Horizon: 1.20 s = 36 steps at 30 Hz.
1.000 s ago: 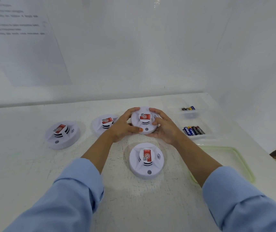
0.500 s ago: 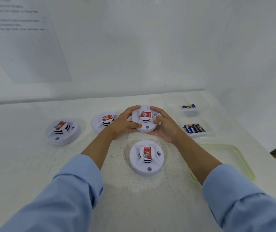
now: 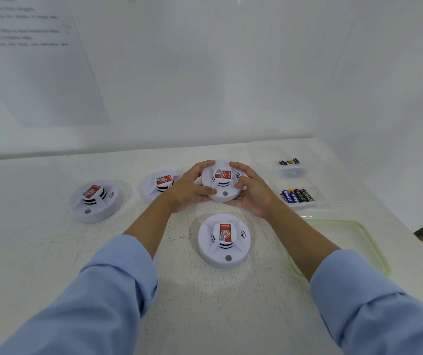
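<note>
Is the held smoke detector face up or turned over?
Face up: the smoke detector shows its red label; left hand and right hand grip its rim.

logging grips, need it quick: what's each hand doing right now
left hand: fingers curled round the left rim of the smoke detector.
right hand: grips the same smoke detector's right rim.

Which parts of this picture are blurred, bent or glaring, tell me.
Head view: soft even light, faint shadows; printed sheet on the wall too blurred to read; the table edge bows from the wide lens; held detector and batteries sharp.
</note>
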Motion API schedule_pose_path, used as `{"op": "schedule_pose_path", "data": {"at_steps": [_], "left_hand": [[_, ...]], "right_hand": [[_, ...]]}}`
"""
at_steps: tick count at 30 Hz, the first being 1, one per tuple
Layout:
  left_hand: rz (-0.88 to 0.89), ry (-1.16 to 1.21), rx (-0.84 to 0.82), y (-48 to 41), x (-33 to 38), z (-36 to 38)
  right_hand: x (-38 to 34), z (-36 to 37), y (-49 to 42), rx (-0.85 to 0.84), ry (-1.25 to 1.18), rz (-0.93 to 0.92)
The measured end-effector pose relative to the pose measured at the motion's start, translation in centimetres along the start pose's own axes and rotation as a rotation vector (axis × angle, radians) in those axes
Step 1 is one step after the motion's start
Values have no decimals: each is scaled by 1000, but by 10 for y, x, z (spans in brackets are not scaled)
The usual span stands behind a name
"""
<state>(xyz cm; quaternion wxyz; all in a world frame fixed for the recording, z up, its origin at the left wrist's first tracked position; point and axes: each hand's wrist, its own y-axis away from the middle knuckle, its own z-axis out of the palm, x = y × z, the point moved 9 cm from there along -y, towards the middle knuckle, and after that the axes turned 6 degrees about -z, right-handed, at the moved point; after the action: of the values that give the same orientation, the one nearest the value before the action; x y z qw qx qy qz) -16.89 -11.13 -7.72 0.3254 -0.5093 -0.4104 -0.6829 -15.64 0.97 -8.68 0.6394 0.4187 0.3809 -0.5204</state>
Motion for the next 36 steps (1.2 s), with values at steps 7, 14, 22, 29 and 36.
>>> {"op": "schedule_pose_path", "data": {"at_steps": [7,14,22,29,36], "left_hand": [[-1,-10,3,0,0,0],[-8,-3,1,0,0,0],[-23,-15,4,0,2,2],[-20,-30,9,1,2,1],[-11,-36,20,1,3,1]], "right_hand": [[1,0,0,0,4,8],[1,0,0,0,14,11],[1,-1,0,8,12,11],[0,-1,1,14,10,12],[0,0,1,19,6,16]]}}
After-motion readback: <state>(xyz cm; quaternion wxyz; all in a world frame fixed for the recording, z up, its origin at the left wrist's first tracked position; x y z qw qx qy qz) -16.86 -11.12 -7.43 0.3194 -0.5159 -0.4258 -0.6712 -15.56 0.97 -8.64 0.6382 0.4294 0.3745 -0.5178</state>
